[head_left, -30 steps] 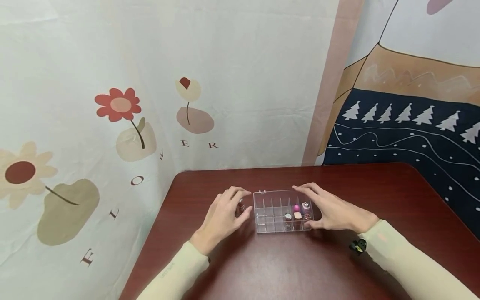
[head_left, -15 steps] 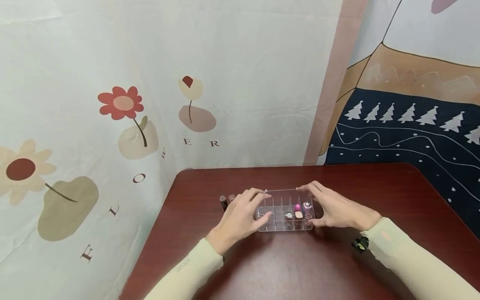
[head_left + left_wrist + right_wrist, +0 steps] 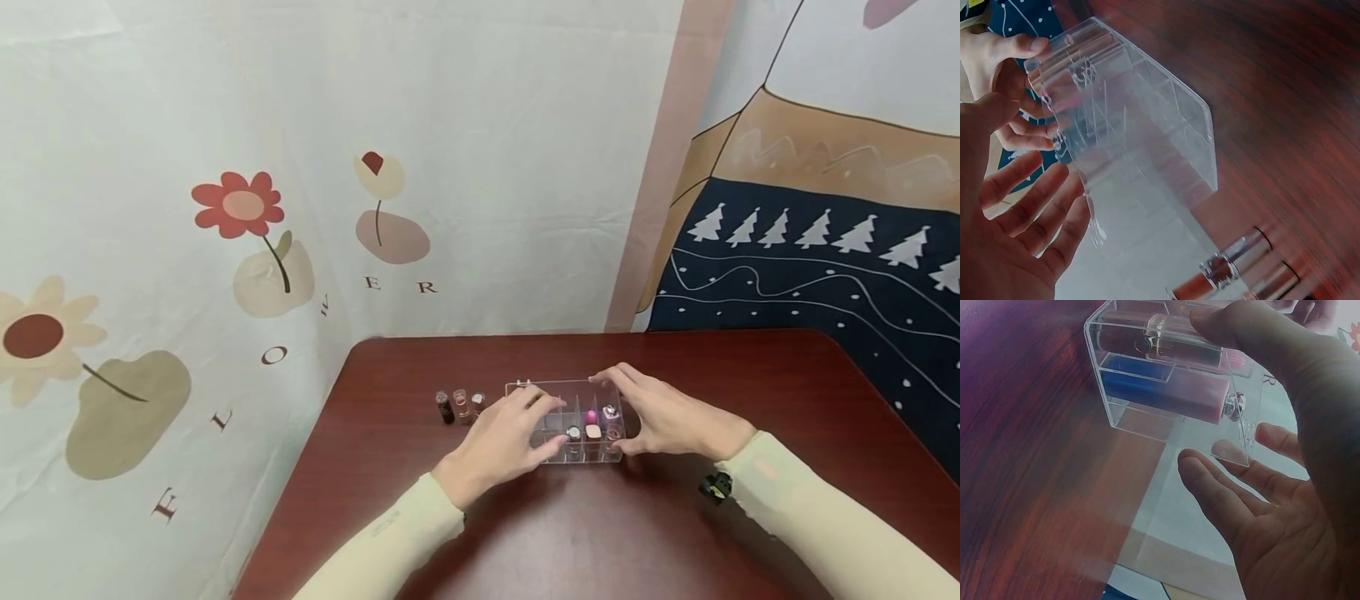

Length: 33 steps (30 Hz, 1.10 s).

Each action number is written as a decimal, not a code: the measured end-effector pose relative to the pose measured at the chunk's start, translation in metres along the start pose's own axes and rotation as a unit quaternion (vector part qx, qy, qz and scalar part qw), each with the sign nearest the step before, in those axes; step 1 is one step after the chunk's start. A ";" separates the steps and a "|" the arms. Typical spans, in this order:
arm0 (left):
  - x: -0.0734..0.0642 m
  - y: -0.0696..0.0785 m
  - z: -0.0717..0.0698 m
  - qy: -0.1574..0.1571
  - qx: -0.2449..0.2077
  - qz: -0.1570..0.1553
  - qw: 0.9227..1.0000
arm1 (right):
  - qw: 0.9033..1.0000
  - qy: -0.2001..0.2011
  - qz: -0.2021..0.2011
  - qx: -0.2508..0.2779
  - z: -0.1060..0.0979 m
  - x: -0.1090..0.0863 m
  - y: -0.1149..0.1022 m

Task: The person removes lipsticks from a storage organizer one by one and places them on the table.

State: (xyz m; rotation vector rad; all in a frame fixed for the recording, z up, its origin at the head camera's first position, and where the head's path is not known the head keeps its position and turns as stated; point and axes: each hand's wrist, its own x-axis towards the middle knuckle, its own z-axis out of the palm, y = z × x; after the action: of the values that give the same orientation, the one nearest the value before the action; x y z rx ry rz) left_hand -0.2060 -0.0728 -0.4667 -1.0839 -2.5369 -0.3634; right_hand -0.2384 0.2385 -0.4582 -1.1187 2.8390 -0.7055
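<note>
A clear divided lipstick organizer [image 3: 555, 457] stands on the table, with several lipsticks in its right compartments. Among them are a silver-topped tube [image 3: 573, 442], a bright pink tip [image 3: 592, 417] and a blue-and-pink tube [image 3: 1166, 394]. My right hand [image 3: 671, 421] grips the organizer's right end, thumb at the front and fingers at the back. My left hand [image 3: 498, 437] hovers spread over the organizer's left half, thumb and fingertips near the silver-topped tube. No item shows between its fingers in the left wrist view, and it partly hides the left compartments.
Three lipsticks stand left of the organizer: a dark one [image 3: 445, 408], a clear-capped one [image 3: 461, 405] and a third [image 3: 478, 403] partly behind my left hand. The reddish-brown table [image 3: 547, 533] meets a printed wall cloth [image 3: 487, 208] at the back.
My left hand has moved right, from beside the standing lipsticks to over the organizer, uncovering those lipsticks. My right hand stays at the organizer's right end.
</note>
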 end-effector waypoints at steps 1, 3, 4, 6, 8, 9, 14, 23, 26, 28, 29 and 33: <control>0.001 0.001 0.001 -0.004 0.000 0.000 1.000 | 1.000 0.001 -0.001 -0.001 0.000 0.000 0.000; 0.002 0.004 0.002 -0.011 0.001 0.001 1.000 | 1.000 0.001 -0.001 -0.003 0.000 0.001 -0.001; 0.003 0.005 0.002 -0.016 0.001 0.000 1.000 | 1.000 0.001 -0.001 -0.004 0.001 0.001 -0.001; 0.005 0.006 0.003 -0.027 0.001 -0.002 1.000 | 1.000 0.000 0.001 -0.005 0.001 0.002 -0.002; 0.007 0.007 0.003 -0.042 0.001 -0.010 0.999 | 1.000 -0.003 0.002 -0.005 0.001 0.003 -0.002; 0.009 0.007 0.003 -0.051 -0.001 -0.015 0.999 | 1.000 -0.005 0.002 -0.005 0.001 0.004 -0.002; 0.014 0.008 0.006 -0.087 -0.010 -0.028 0.996 | 1.000 -0.007 0.004 -0.008 0.002 0.004 -0.003; 0.017 0.009 0.018 -0.083 -0.036 -0.014 0.996 | 1.000 -0.003 0.004 -0.007 0.002 0.002 -0.005; 0.015 0.002 0.032 -0.066 -0.046 0.003 0.997 | 1.000 -0.003 0.005 -0.004 0.003 0.001 -0.005; 0.015 0.001 0.033 -0.060 -0.050 0.011 0.997 | 1.000 -0.001 0.006 -0.005 0.003 0.000 -0.004; 0.015 0.001 0.033 -0.061 -0.050 0.012 0.997 | 1.000 0.001 0.006 -0.006 0.003 0.000 -0.004; 0.017 0.008 0.020 -0.076 -0.036 0.004 0.996 | 1.000 0.008 0.003 -0.010 0.004 0.000 -0.005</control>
State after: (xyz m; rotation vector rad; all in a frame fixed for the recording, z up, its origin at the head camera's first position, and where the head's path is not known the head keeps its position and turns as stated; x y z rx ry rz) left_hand -0.2151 -0.0491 -0.4764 -1.1913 -2.6692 -0.3874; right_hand -0.2343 0.2341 -0.4596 -1.1120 2.8667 -0.6905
